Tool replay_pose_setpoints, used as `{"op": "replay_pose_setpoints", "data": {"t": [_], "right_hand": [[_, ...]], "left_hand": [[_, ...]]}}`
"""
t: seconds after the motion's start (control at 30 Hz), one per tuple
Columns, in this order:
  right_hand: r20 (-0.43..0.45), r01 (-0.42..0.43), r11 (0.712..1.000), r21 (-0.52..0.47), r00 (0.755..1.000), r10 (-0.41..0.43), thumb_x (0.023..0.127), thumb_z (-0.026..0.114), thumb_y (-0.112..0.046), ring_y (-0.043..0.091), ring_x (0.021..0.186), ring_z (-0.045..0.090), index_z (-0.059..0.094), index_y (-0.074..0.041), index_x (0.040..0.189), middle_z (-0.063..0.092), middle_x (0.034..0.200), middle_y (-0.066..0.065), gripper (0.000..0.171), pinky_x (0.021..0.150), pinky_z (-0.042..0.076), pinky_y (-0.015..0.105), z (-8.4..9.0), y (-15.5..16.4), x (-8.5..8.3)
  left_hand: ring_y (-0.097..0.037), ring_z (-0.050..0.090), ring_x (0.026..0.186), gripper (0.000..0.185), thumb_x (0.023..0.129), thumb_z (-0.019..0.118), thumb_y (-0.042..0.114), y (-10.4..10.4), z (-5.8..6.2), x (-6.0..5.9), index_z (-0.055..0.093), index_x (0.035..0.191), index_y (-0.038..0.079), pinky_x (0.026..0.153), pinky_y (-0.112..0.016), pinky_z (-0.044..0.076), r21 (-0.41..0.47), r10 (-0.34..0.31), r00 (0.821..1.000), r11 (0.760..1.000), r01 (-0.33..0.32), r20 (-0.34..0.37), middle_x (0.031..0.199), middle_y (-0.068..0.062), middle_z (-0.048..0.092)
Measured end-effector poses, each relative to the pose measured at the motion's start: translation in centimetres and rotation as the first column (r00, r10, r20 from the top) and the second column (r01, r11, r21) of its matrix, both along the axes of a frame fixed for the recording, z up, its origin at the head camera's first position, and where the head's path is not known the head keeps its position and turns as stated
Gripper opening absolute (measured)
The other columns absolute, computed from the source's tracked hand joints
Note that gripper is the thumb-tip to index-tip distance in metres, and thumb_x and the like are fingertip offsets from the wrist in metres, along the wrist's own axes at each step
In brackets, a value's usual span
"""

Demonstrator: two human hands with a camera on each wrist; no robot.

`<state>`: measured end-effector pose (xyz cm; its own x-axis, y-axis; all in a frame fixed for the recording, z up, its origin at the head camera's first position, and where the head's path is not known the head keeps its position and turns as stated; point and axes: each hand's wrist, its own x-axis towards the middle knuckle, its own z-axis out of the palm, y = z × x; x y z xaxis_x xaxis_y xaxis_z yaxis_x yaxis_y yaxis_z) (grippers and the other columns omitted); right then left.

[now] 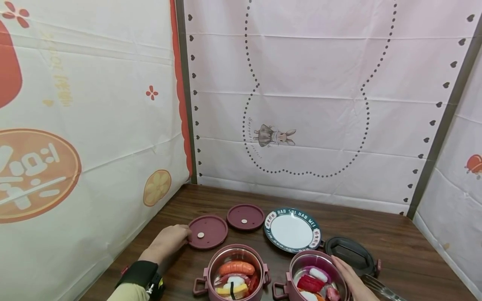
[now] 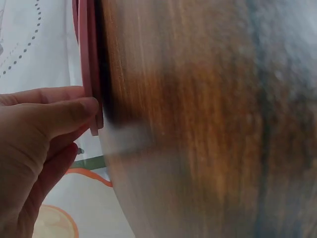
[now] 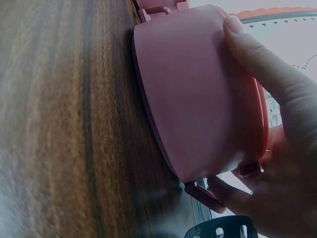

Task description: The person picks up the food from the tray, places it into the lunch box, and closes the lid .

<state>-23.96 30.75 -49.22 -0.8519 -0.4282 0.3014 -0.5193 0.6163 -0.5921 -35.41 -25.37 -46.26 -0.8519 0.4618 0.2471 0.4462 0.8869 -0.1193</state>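
Observation:
My left hand (image 1: 169, 240) pinches the edge of a maroon round lid (image 1: 212, 238) between thumb and fingers; in the left wrist view the lid (image 2: 90, 59) appears edge-on, close over the table. Around the right pink pot (image 1: 290, 288), my right hand (image 1: 354, 280) has its thumb at the rim and its fingers by a side handle, as the right wrist view shows of the pot (image 3: 193, 94). Inside that pot lie red, white and orange pieces of food. The left pink pot (image 1: 211, 265) stands beside it, holding a sausage (image 1: 236, 267) and other food pieces.
A second maroon lid (image 1: 252, 211) lies behind the first. To its right is a white plate with a green rim (image 1: 269, 234), then a black lid (image 1: 350, 255). A fork (image 1: 380, 288) lies at the right. Printed cloth walls (image 1: 308, 192) border the wooden table (image 1: 410, 251).

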Motion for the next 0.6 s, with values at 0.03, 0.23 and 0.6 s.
{"op": "replay_pose_setpoints", "data": {"t": [0.03, 0.23, 0.6], "right_hand": [[0.023, 0.008, 1.0, -0.002, 1.0, -0.008, 0.076, 0.081, -0.02, -0.018, 0.125, 0.025, 0.029, -0.003, 0.153, 0.037, 0.146, 0.029, 0.094, 0.081, 0.052, 0.06, 0.1, -0.1, 0.1], [-0.15, -0.013, 0.999, 0.032, 0.989, 0.017, 0.073, 0.082, -0.02, -0.018, 0.127, 0.024, 0.032, -0.01, 0.154, 0.037, 0.149, -0.011, 0.095, 0.08, 0.053, 0.03, 0.0, -0.2, 0.2], [0.109, 0.002, 1.0, 0.014, 0.994, -0.003, 0.078, 0.081, -0.028, -0.006, 0.129, 0.034, 0.024, -0.005, 0.156, 0.033, 0.151, 0.029, 0.099, 0.083, 0.058, 0.044, 1.2, -0.4, 0.6]], "left_hand": [[-0.015, 0.068, 0.082, 0.011, 0.082, 0.08, 0.014, 0.0, 0.1, 0.1, 0.071, 0.082, 0.02, 0.068, -0.031, 0.055, -0.008, -0.006, 1.0, 1.0, 0.006, -0.013, 0.089, 0.005, 0.069], [-0.014, 0.067, 0.078, 0.013, 0.083, 0.08, 0.018, 0.3, 0.7, 0.7, 0.067, 0.084, 0.02, 0.065, -0.029, 0.052, 0.049, -0.03, 0.998, 0.998, 0.032, -0.061, 0.087, 0.007, 0.062], [-0.008, 0.062, 0.077, 0.015, 0.086, 0.078, 0.02, 5.9, 6.2, 3.2, 0.063, 0.089, 0.022, 0.065, -0.026, 0.051, 0.136, -0.181, 0.969, 0.969, 0.204, -0.166, 0.089, 0.009, 0.057]]}}
